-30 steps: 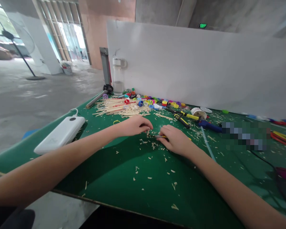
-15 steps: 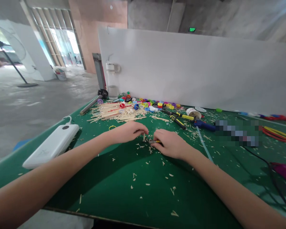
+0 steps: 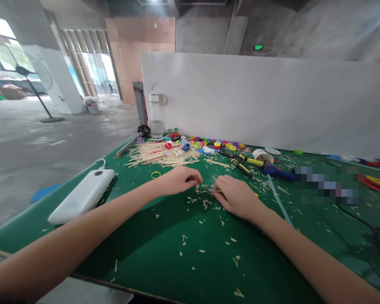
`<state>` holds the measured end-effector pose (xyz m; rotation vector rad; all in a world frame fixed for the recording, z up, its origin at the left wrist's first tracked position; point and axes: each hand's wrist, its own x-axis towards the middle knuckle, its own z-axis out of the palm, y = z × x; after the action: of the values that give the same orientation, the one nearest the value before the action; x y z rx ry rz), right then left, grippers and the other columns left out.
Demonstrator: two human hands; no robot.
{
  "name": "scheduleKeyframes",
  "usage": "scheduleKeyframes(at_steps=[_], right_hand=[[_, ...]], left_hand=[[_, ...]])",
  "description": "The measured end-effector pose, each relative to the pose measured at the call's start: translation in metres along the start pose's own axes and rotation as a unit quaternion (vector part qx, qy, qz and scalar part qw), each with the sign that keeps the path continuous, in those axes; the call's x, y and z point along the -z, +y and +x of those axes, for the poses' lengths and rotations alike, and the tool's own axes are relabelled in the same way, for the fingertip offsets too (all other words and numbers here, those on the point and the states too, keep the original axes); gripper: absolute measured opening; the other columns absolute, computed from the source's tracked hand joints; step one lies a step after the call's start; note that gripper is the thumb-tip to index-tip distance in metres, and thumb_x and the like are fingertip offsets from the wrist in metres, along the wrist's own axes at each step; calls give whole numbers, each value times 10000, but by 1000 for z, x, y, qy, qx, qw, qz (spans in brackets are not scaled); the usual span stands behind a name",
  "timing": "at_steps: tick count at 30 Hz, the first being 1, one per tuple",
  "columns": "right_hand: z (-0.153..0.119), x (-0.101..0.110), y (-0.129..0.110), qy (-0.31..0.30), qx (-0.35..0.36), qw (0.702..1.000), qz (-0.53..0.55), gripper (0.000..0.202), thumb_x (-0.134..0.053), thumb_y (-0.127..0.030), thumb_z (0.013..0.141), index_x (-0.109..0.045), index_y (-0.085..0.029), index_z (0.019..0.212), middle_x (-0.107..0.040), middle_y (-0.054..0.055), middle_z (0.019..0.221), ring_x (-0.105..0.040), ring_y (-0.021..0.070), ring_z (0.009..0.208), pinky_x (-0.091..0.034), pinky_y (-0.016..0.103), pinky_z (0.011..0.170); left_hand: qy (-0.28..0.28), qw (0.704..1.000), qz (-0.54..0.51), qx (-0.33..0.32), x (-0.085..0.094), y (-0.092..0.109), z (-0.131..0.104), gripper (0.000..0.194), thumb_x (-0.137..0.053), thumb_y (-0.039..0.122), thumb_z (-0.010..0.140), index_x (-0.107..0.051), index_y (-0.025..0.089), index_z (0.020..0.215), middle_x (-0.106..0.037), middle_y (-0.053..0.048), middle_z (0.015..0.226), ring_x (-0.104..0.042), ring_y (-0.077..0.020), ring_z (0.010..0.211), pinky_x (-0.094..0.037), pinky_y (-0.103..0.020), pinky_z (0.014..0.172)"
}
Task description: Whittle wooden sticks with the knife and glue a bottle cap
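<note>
The right hand (image 3: 236, 195) gripped a knife (image 3: 213, 191); the left hand (image 3: 182, 180) pinched a wooden stick (image 3: 197, 186), likely light, stiff, best held by one end.

1. Overexposed windows (image 3: 1, 26), far left of the white panel (image 3: 266, 101), admit daylight.
2. Soft shadows darken the green tabletop (image 3: 164, 261) in front of the panel.
3. Pixelation obscures an object (image 3: 326, 183) before the panel's right half.

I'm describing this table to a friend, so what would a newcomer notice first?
Probably the left hand and right hand, close together over wood shavings on the green table. Behind them, slightly left, pale sticks lie heaped beside colorful caps, with a large white panel along the far edge.
</note>
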<state>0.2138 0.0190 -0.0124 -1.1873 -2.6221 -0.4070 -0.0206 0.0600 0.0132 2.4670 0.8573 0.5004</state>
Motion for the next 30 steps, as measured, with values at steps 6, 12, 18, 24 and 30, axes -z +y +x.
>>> scheduleKeyframes(at_steps=[6, 12, 18, 24, 30], right_hand=[[-3, 0, -2, 11, 1, 1000, -25, 187, -428, -306, 923, -498, -174, 810, -548, 55, 794, -472, 171, 726, -320, 288, 589], [-2, 0, -3, 11, -5, 1000, -22, 179, -444, -299, 909, -497, -180, 786, -554, 59, 792, -459, 172, 714, -309, 288, 584], [6, 2, 1, -34, -5, 999, 43, 162, -455, -283, 893, -430, -202, 755, -543, 35, 748, -433, 164, 688, -302, 285, 585], [16, 2, 6, -69, 5, 993, 91, 174, -455, -272, 881, -381, -216, 734, -540, 34, 752, -431, 163, 687, -310, 295, 603], [24, 5, 9, -103, 1, 985, 136, 176, -478, -268, 854, -392, -215, 710, -545, 33, 730, -449, 154, 664, -306, 292, 584]], left_hand=[[24, 997, -70, 5, -6, -7, 3, 128, -497, 207, 844, -524, 177, 966, -701, -42, 858, -650, -130, 797, -484, -247, 709], [29, 998, -55, 19, -8, -6, 4, 99, -518, 272, 849, -509, 185, 896, -689, -26, 784, -631, -130, 714, -468, -254, 662], [28, 998, -62, 5, -10, -3, 7, 87, -525, 245, 837, -515, 183, 896, -683, -20, 761, -636, -126, 709, -470, -241, 654], [24, 999, -33, -11, -10, -2, 12, 84, -517, 236, 836, -536, 182, 898, -676, -11, 757, -626, -119, 691, -451, -239, 643], [15, 1000, -19, -14, -8, 6, 11, 84, -508, 218, 833, -545, 182, 899, -686, -14, 777, -629, -119, 696, -448, -238, 643]])
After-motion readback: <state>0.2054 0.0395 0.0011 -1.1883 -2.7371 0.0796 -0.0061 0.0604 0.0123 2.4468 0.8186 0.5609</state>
